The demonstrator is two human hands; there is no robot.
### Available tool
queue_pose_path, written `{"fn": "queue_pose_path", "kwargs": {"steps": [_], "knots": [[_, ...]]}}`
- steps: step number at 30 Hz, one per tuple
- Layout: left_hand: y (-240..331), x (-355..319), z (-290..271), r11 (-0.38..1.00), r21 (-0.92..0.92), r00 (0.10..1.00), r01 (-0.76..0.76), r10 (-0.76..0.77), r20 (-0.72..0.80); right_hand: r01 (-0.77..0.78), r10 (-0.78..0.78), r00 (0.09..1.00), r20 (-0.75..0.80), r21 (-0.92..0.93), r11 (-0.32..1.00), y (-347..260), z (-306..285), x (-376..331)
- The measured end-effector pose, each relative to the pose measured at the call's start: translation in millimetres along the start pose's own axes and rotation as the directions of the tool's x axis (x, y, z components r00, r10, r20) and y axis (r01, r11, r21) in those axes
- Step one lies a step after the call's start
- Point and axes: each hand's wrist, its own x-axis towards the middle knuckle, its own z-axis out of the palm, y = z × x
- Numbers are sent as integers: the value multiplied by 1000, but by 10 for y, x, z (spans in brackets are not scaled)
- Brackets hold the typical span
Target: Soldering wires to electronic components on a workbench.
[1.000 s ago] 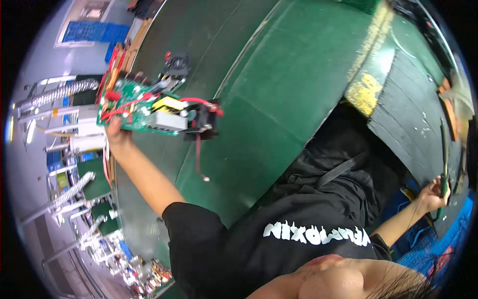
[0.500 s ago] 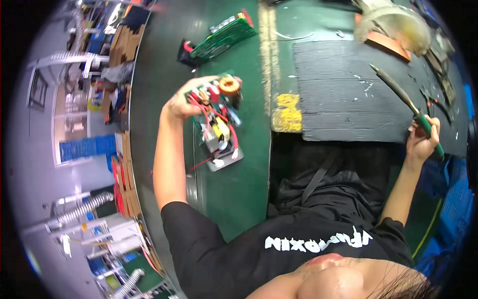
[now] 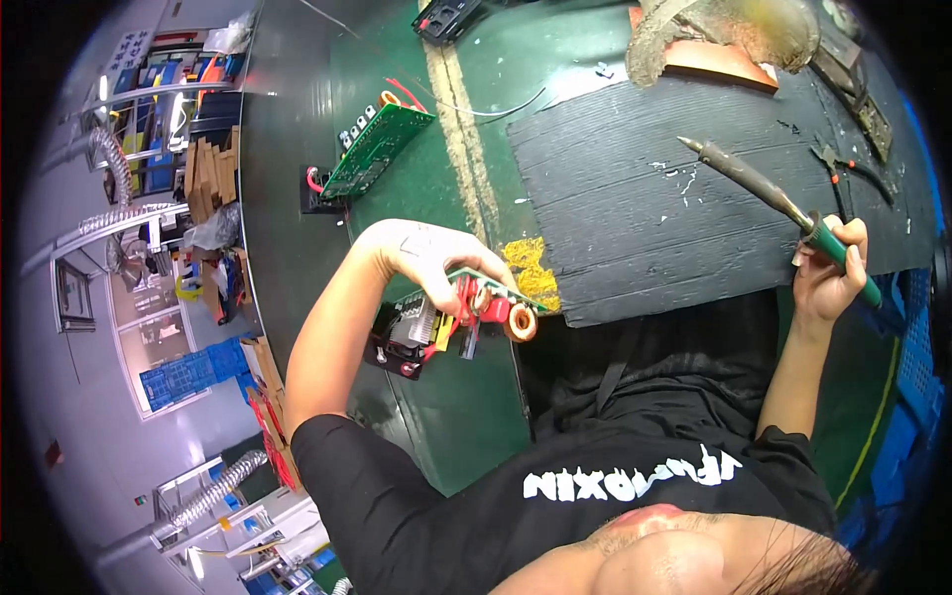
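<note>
Probably stiff yet fragile, the circuit board (image 3: 443, 337) the left hand (image 3: 432, 256) grips suits edge-holding; the right hand (image 3: 831, 273) clasps a soldering iron (image 3: 764, 188).

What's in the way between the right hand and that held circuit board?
Nothing visible stands between the right hand, holding a soldering iron, and the circuit board in the left hand; the flat black mat lies partly below.

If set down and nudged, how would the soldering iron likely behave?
The soldering iron would probably feel stiff, given its thick metal shaft. Its rounded green handle suggests it could roll, and its long, slim shape may make it swivel.
</note>
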Motion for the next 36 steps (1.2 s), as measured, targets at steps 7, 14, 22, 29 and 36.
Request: {"fn": "queue_pose_path", "kwargs": {"steps": [7,14,22,29,36], "knots": [[814,-685,122,187,511,393,839,441,-807,-9,8,999,32,36,999,-21,53,17],[697,-49,850,324,505,426,800,285,-858,13,-13,1000,9,37,999,-20,-1,9],[-15,305,1027,585,436,290,684,330,-898,-16,13,997,77,44,999,-23,-11,24],[-168,208,1056,507,463,277,727,402,-873,13,-15,999,47,51,999,-21,16,-8],[-198,198,1062,625,477,169,618,486,-857,29,-29,1000,2,21,999,-60,63,-22]]}}
